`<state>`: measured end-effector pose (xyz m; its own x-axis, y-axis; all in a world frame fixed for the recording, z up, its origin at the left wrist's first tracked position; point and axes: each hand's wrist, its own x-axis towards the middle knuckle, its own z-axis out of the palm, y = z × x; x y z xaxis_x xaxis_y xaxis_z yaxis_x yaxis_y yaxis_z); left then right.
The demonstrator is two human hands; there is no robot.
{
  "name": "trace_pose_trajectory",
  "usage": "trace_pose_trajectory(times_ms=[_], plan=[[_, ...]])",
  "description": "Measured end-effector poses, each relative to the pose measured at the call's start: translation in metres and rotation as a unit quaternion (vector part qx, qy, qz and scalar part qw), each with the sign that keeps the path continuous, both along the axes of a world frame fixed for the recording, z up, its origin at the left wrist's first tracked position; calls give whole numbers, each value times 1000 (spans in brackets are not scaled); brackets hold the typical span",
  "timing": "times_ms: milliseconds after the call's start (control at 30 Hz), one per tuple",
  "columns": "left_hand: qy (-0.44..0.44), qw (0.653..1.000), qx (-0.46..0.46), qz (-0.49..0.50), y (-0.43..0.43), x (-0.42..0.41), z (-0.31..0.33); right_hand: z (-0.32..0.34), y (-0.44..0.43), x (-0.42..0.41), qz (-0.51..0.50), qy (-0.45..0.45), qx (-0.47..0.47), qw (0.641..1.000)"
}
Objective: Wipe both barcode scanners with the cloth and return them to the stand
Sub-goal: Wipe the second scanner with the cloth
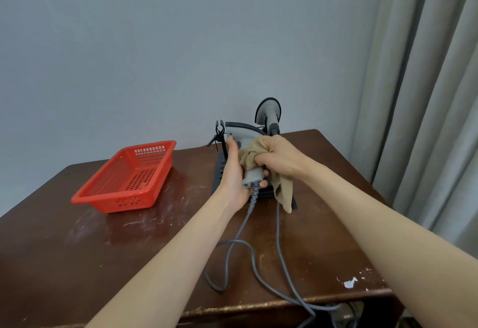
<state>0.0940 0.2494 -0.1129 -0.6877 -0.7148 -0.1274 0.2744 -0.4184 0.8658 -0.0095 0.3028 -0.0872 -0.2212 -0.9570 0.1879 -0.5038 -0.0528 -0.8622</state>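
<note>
1. One table (pixel 77 263), dark wood, carries everything; its left side runs out of frame.
2. One red basket (pixel 124 175) sits on the table's left part, well apart from your hands.
3. One black stand (pixel 219 172) sits at the back middle. Much of its base is hidden behind your hands.
4. Two scanners. The held scanner (pixel 243 135) is lifted over the stand, head up and handle down. The second scanner (pixel 269 109) stands upright just behind it, its lower part hidden by your right hand.
5. Two hands. Your left hand (pixel 232 172) curls round the held scanner's handle, thumb lying up its side. Your right hand (pixel 279 155) is a tight fist bunching the cloth against the scanner's body.
6. One tan cloth (pixel 284 195); its tail hangs below your right hand, in front of the stand.
7. Two grey cables (pixel 227 250) run toward the table's near edge, one looping; their ends are hard to make out.
</note>
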Motion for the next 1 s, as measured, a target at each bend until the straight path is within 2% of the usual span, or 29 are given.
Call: trace_pose_trajectory(times_ms=[200, 300, 433, 500, 600, 667, 800, 867, 933, 1000], plan=[[19, 999, 36, -26, 2, 1, -3, 3, -8, -13, -130, 93, -40, 986], [33, 998, 43, -19, -1, 2, -2, 0, -6, -10, -100, 85, -44, 990], [29, 999, 25, 2, -5, 4, -2, -7, 4, -6, 5, 3, -33, 999], [25, 999, 32, 1, -3, 4, -3, -6, 4, -8, -1, 8, -28, 1000], [23, 998, 48, -15, 1, 2, -5, -3, -4, -13, -82, 80, -49, 992], [31, 997, 61, -21, 0, 1, -4, -2, -6, -12, -105, 94, -59, 988], [39, 998, 55, -1, -7, 4, -2, 2, 5, -4, 2, 11, -30, 999], [38, 998, 58, 8, -7, 5, -2, 2, 7, -3, 30, 4, -14, 999], [34, 998, 58, 5, -5, 5, -2, 0, 3, -5, 2, 21, -14, 1000], [37, 997, 65, -7, -3, 5, -3, -2, -3, -10, -68, 58, -39, 995]])
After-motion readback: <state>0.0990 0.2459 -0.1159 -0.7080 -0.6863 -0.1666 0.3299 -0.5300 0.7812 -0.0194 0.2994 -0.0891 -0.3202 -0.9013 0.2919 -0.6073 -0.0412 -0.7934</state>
